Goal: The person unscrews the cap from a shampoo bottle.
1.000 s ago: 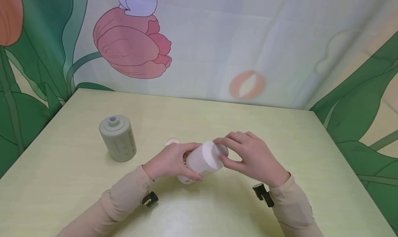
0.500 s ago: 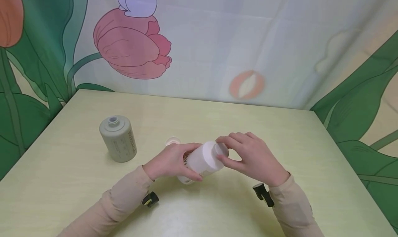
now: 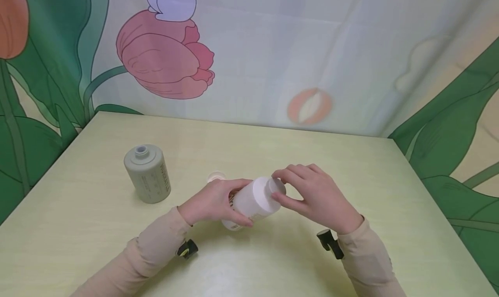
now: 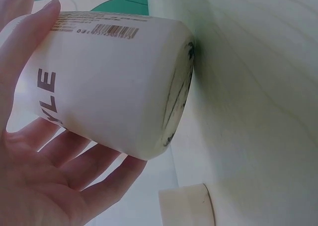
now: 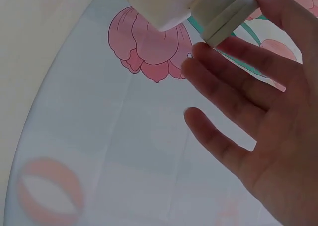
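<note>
A white bottle (image 3: 251, 201), tilted with its top toward the right, is gripped around its body by my left hand (image 3: 216, 199). Dark lettering and a barcode show on its side in the left wrist view, where its base edge meets the table. Thumb and fingertips of my right hand (image 3: 312, 195) pinch the whitish cap (image 5: 229, 20) at the bottle's neck. Behind the left hand lies a small whitish round piece (image 3: 216, 175), partly hidden; in the left wrist view it looks like a short cylinder (image 4: 185, 206).
A grey-green bottle (image 3: 150, 175) with an uncapped neck stands upright at the left on the pale table (image 3: 273, 262). A curtain printed with flowers (image 3: 253, 50) hangs behind the table's far edge.
The right hand's fingertips have shifted slightly around the cap, leaving more of it in sight. The left hand and bottle have stayed in place.
</note>
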The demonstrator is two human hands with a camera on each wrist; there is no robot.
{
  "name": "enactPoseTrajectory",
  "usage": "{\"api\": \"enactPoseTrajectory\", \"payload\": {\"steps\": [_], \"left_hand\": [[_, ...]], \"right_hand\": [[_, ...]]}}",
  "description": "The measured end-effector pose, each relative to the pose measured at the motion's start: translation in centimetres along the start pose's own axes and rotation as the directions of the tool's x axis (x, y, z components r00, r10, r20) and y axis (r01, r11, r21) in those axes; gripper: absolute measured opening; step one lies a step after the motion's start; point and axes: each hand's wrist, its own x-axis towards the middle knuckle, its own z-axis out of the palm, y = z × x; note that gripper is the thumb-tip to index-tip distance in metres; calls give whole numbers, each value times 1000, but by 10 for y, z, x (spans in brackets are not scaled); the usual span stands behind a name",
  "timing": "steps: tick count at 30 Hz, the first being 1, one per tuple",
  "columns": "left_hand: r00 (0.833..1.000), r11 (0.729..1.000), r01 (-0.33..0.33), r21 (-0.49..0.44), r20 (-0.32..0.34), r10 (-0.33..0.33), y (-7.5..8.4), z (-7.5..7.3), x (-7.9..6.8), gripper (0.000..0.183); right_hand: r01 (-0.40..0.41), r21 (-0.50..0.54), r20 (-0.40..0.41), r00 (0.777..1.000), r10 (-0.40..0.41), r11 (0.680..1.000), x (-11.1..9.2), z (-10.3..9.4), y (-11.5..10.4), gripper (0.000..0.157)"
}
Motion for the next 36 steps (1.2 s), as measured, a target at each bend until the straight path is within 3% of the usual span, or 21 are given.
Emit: {"api": "enactPoseTrajectory", "payload": {"steps": [4, 10, 21, 28, 36], "left_hand": [[1000, 1000, 5, -11, 5, -5, 0, 0, 0, 76], [1000, 1000, -10, -10, 1, 10, -2, 0, 0, 76], [1000, 1000, 1, -16, 1, -1, -2, 0, -1, 76], [1000, 1000, -3, -25, 6, 3, -3, -1, -1, 74], [1000, 1000, -2, -23, 8, 2, -3, -1, 0, 75]], "right_hand": [[35, 14, 17, 999, -35, 999, -1, -1, 1, 31], [-13, 47, 48, 999, 11, 999, 0, -1, 2, 44], [22, 78, 35, 999, -25, 997, 2, 1, 2, 30], [-31, 104, 58, 998, 25, 994, 1, -1, 1, 47], [-14, 82, 19, 1000, 12, 997, 2, 0, 2, 30]]}}
